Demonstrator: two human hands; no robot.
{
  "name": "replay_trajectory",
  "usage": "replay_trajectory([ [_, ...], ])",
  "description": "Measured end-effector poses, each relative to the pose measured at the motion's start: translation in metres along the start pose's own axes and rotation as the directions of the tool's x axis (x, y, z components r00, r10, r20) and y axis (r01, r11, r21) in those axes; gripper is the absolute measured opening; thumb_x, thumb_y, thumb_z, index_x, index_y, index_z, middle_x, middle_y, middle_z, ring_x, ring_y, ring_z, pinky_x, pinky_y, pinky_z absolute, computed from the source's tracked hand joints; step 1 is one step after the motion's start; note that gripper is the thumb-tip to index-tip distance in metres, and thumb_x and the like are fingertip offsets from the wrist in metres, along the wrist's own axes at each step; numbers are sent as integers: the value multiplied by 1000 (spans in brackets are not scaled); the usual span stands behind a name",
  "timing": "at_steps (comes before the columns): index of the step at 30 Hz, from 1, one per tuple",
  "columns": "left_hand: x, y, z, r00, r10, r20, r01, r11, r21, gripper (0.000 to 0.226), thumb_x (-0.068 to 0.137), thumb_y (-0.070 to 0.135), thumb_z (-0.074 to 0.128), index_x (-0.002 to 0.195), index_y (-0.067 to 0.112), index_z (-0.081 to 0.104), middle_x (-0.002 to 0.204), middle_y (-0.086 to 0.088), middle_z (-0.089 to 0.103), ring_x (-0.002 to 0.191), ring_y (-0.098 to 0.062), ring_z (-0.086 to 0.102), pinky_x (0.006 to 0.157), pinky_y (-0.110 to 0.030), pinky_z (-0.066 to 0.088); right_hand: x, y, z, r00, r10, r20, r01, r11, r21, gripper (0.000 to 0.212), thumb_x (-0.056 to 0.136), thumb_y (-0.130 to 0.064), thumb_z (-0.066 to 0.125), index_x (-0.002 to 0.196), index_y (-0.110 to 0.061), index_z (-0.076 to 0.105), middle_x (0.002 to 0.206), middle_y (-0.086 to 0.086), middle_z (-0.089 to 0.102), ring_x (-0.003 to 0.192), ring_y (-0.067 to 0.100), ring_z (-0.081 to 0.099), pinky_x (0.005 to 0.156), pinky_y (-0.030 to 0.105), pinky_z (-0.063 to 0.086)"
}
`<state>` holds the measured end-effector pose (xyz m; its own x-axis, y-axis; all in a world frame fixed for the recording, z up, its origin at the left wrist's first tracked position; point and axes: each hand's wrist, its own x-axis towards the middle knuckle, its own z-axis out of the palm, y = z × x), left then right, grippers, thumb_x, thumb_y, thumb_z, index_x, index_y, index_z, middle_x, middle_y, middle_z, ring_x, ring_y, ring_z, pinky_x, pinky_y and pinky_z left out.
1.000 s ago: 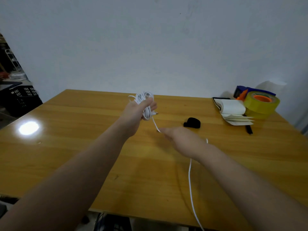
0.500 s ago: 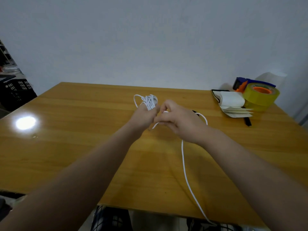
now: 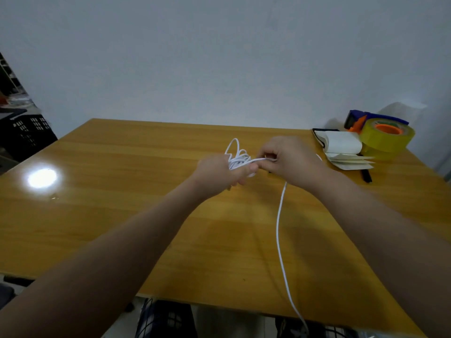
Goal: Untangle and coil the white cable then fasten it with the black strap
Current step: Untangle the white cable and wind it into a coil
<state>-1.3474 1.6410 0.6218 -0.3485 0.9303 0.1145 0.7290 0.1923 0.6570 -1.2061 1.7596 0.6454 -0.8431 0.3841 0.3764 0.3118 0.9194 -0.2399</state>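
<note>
Now meeting above the middle of the table after being apart a second ago: left hand closing around the bundle of cable loops, right hand pinching the strand and laying another turn across the bundle, so coiling likely only partway along. Still trailing loose from under the right hand down over the near table edge, a long tail of cable; black strap not showing, probably hidden behind the right hand. Sitting at the far right corner, a tape roll, a notepad and a pen, with a plain pale wall behind and a glare spot shining on the glossy wood.
</note>
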Motion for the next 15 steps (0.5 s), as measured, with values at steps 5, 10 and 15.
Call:
replay_trajectory([
  [5, -2, -3, -9, 995, 25, -101, -42, 985, -169, 54, 88, 47, 59, 46, 14, 54, 42, 6, 54, 43, -5, 51, 54, -18, 42, -7, 8, -2, 993, -78, -87, 69, 992, -105, 20, 86, -36, 61, 87, -18, 70, 110, 3, 56, 101, 20, 48, 79, 36, 43],
  [10, -1, -18, -21, 954, -184, -239, 53, 882, -468, 50, 88, 42, 62, 47, 17, 47, 47, 0, 42, 40, -8, 40, 46, -18, 38, -15, 11, -1, 999, 50, -20, -43, 968, 249, 15, 88, -15, 56, 75, -19, 61, 79, -8, 53, 74, 3, 49, 66, 30, 39],
  [15, 0, -26, -17, 911, -353, -215, 217, 850, -480, 53, 86, 49, 61, 50, 16, 42, 48, -1, 40, 39, -11, 37, 46, -21, 33, -20, 0, 15, 986, 120, -118, -80, 950, 301, 15, 89, -13, 56, 83, -9, 69, 116, -2, 51, 107, 10, 44, 77, 14, 38],
])
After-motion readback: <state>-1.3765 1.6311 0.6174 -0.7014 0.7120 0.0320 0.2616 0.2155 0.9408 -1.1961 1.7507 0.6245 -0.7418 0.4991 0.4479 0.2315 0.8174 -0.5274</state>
